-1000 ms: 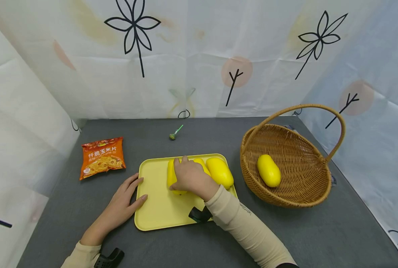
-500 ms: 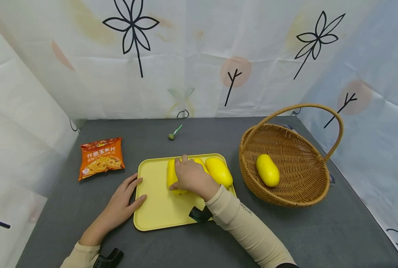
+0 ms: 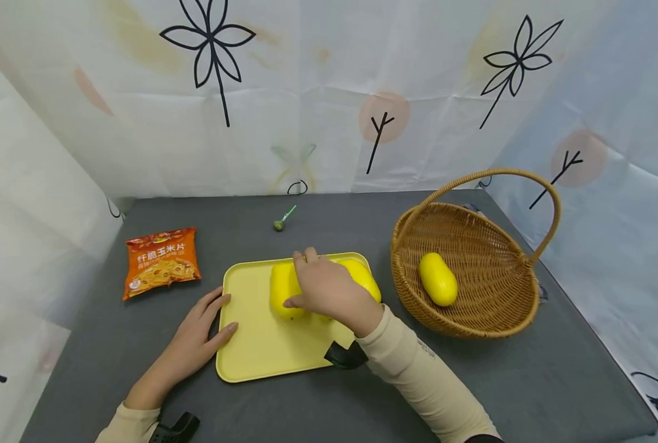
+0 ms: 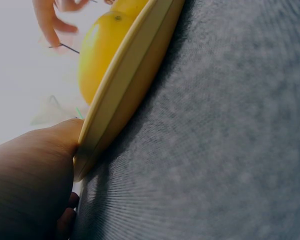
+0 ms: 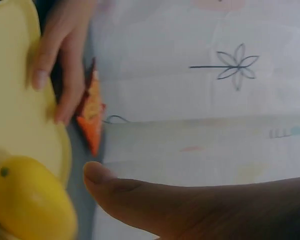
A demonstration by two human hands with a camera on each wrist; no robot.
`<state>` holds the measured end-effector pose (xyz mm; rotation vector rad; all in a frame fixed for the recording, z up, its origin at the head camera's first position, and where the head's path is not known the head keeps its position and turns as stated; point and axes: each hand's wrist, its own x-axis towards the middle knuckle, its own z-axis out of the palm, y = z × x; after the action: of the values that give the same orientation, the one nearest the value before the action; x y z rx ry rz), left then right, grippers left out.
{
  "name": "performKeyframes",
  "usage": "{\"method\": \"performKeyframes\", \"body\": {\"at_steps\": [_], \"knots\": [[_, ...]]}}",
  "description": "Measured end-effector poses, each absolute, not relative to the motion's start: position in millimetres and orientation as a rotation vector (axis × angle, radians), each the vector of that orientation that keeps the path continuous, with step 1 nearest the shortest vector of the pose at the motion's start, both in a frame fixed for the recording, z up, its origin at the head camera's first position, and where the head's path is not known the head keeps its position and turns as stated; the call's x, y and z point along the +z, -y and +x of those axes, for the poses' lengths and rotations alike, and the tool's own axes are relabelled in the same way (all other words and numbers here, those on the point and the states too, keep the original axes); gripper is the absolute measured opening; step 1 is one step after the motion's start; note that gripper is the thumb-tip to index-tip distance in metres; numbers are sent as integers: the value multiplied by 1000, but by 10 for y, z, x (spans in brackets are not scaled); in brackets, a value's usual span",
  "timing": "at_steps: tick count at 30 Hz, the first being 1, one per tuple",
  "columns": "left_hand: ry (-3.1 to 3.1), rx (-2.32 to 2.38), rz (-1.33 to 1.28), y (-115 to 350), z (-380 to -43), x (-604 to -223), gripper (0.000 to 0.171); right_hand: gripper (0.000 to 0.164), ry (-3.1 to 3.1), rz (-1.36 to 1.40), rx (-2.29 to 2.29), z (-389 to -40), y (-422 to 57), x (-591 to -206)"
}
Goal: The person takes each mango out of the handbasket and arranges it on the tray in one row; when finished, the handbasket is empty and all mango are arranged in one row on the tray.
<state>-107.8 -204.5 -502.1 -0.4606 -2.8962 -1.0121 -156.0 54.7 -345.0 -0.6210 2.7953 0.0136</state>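
Observation:
A yellow tray point(image 3: 251, 357) lies on the grey table, bearing yellow mangoes. One mango point(image 3: 284, 303) sits near its middle and another mango point(image 3: 364, 277) at its right side; between them, my right hand hides most of the fruit there. That right hand point(image 3: 331, 289) is over the mangoes with thumb and fingers spread; in the left wrist view its fingers point(image 4: 60, 25) show apart from the fruit. At the tray's left edge, my left hand point(image 3: 192, 338) rests with relaxed fingers, its fingertips and thumb touching the rim.
To the right stands a wicker basket point(image 3: 489, 277) with a tall handle and a single mango point(image 3: 438, 280) inside. An orange snack bag point(image 3: 162, 261) lies at the back left. Behind the tray is a small lollipop-like item point(image 3: 283, 220) with a green stick.
My right hand has let go of the left mango, its fingers lifting off and shifting slightly right. The left hand keeps its place at the tray. The whole head view drifts a little left.

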Motion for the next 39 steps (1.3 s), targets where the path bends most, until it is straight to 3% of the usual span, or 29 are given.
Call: {"method": "performKeyframes", "body": {"at_steps": [8, 15, 28, 34, 39], "knots": [[2900, -1020, -461, 2057, -1084, -4994, 64, 78, -2857, -684, 38, -1394, -1272, -2864], [2890, -1016, -455, 2080, -1080, -4994, 64, 71, -2757, -576, -28, -1532, -1981, -2675], [2887, -1017, -455, 2101, -1077, -5039, 64, 80, -2579, -449, -104, -2141, -2803, -3058], [2888, -1024, -463, 2074, -1076, -5033, 64, 98, -2414, -257, -176, -2247, -2973, -3251], [2896, -1017, -467, 2052, -1079, -5022, 64, 102, -2348, -210, -255, -2242, -3026, -3340]]}}
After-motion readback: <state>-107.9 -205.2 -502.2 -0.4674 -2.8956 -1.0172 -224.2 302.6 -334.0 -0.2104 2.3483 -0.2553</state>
